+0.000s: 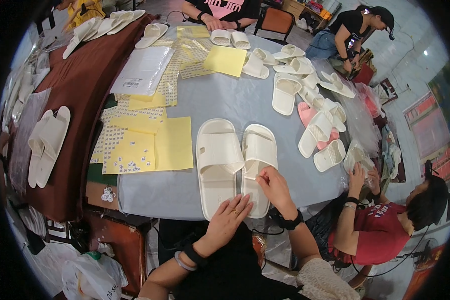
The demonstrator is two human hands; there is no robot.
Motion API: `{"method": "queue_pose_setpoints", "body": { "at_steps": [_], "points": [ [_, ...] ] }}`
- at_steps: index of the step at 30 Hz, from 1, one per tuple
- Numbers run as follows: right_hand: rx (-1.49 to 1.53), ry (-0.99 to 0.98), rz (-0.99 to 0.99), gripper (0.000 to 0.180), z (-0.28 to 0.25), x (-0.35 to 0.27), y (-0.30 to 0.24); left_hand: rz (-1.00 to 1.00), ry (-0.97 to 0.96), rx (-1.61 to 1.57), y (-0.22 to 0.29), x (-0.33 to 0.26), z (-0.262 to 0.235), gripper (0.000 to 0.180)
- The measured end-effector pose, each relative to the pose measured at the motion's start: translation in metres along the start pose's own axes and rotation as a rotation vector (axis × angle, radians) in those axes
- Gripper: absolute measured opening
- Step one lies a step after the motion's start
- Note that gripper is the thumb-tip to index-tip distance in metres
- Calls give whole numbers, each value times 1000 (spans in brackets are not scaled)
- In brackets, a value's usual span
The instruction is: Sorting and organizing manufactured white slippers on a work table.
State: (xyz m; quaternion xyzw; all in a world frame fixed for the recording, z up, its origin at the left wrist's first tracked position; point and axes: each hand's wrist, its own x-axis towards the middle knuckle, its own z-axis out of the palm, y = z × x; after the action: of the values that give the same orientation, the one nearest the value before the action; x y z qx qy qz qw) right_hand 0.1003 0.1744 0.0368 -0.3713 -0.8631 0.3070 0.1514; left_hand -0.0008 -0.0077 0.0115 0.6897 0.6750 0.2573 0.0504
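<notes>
1. While the person is leaning over a round grey table (225, 102), both bare hands are working at a pair of cream slide slippers lying side by side at the table's six o'clock edge.
2. The left hand (228, 217) is lying flat with fingers spread and relaxed, pressing on the heel end of the left slipper (216, 160); it is grasping nothing.
3. The right hand (275, 187) is pinching its fingertips together on the sole of the right slipper (257, 155), just below the strap; whether anything small is sitting between the fingertips is too tiny to tell.
4. At nine o'clock from the pair, yellow sheets (152, 145) covered with small stickers are lying on the table.
5. At two o'clock, a loose heap of more cream slippers (305, 85) is spreading out, with one pink slipper (305, 114) among them.
6. At four o'clock, a seated person in a red shirt (380, 232) is handling a clear plastic bag (357, 156).
7. At twelve o'clock, another person's hands are resting at the far edge of the table.
</notes>
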Motion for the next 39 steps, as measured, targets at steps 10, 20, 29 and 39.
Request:
{"method": "queue_pose_setpoints", "body": {
  "at_steps": [10, 20, 29, 39],
  "points": [
    [-24, 119, -86, 7, 4, -5, 7, 30, 9, 25, -1, 3, 5, 55],
    [135, -93, -175, 17, 0, -9, -3, -87, 66, -544, -11, -7, -10, 47],
    [-183, -330, -308, 59, 19, 6, -38, -420, 649, 48, -97, -54, -167, 42],
    [-167, -176, -13, 60, -13, 11, -6, -1242, 994, 368, -318, -155, -328, 57]
  ]
}}
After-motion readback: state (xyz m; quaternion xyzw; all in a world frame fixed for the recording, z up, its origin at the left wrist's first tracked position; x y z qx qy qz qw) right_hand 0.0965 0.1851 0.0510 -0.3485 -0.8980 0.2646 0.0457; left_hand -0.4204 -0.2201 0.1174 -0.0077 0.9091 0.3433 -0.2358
